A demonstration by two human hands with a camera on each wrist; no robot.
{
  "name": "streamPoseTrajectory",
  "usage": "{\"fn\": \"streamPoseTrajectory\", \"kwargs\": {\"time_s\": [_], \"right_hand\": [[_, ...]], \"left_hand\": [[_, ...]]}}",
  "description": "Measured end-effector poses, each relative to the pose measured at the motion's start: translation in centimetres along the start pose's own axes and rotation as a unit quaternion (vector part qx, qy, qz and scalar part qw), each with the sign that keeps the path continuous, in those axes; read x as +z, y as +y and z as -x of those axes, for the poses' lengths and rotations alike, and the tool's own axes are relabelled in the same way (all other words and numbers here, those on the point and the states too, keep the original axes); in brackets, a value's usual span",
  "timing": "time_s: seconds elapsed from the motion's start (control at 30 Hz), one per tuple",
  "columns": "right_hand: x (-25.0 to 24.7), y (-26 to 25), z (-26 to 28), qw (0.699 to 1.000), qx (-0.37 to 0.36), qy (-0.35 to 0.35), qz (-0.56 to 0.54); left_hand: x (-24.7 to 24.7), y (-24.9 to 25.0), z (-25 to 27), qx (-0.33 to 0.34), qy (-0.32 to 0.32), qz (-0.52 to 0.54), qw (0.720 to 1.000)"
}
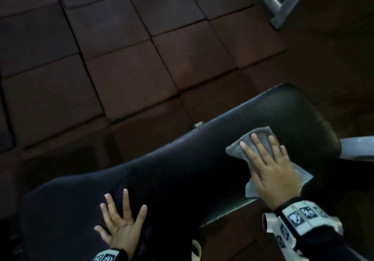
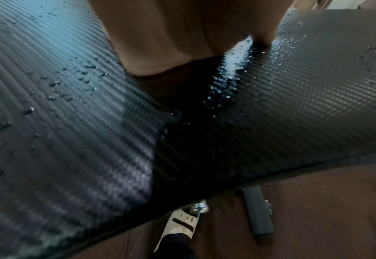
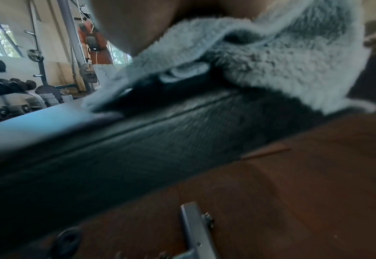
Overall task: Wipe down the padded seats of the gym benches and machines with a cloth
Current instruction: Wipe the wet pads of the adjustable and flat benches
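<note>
A long black padded bench [image 1: 192,165] with a woven texture runs from lower left to upper right. My right hand [image 1: 269,165] lies flat with straight fingers on a grey cloth [image 1: 235,149], pressing it onto the pad near the bench's far end. The fluffy cloth [image 3: 271,73] bunches under my palm and hangs past the pad's near edge. My left hand [image 1: 121,218] rests flat with fingers spread on the pad's near part, holding nothing. Water droplets [image 2: 56,84] dot the pad [image 2: 293,105] around my left palm [image 2: 182,35].
Brown rubber floor tiles [image 1: 121,68] surround the bench. A grey metal frame [image 1: 283,7] stands at the top right, and a grey frame part [image 1: 358,147] juts out past the bench's far end. Dumbbell racks [image 3: 7,87] stand across the room. Bench feet [image 3: 195,227] sit below.
</note>
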State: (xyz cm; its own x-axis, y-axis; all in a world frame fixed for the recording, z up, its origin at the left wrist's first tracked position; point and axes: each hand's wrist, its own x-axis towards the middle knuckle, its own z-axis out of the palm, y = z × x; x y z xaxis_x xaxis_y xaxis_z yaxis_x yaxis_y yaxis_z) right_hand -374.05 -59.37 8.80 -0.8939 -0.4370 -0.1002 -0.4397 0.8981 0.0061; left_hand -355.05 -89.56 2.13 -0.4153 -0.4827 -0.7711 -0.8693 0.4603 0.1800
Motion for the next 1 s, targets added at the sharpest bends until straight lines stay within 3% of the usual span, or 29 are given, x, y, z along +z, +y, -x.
{"fn": "streamPoseTrajectory", "kwargs": {"time_s": [0.1, 0.23, 0.37, 0.5, 0.67, 0.83, 1.0], "right_hand": [[1.5, -3.3, 3.8, 0.999, -0.014, 0.028, -0.038], [4.1, -9.4, 7.5, 0.992, -0.101, 0.039, -0.071], [5.1, -13.2, 6.5, 0.987, -0.133, 0.036, -0.079], [4.6, -12.2, 2.7, 0.991, -0.104, 0.061, -0.063], [2.9, -6.1, -0.4, 0.997, 0.020, 0.074, -0.007], [3.1, -2.7, 3.6, 0.992, 0.077, 0.095, -0.027], [5.2, -7.1, 9.4, 0.996, 0.037, 0.066, -0.050]], "left_hand": [[0.2, 0.0, 0.3, 0.016, 0.005, 0.019, 1.000], [0.3, 0.0, 0.7, 0.032, 0.020, 0.030, 0.999], [0.5, -0.4, 0.6, 0.053, 0.039, 0.055, 0.996], [0.7, -0.7, 0.6, 0.066, 0.055, 0.060, 0.994], [0.8, -0.8, 0.6, 0.085, 0.063, 0.071, 0.992], [0.9, -0.9, 0.5, 0.084, 0.067, 0.072, 0.992], [1.0, -0.9, 0.5, 0.088, 0.068, 0.069, 0.991]]}}
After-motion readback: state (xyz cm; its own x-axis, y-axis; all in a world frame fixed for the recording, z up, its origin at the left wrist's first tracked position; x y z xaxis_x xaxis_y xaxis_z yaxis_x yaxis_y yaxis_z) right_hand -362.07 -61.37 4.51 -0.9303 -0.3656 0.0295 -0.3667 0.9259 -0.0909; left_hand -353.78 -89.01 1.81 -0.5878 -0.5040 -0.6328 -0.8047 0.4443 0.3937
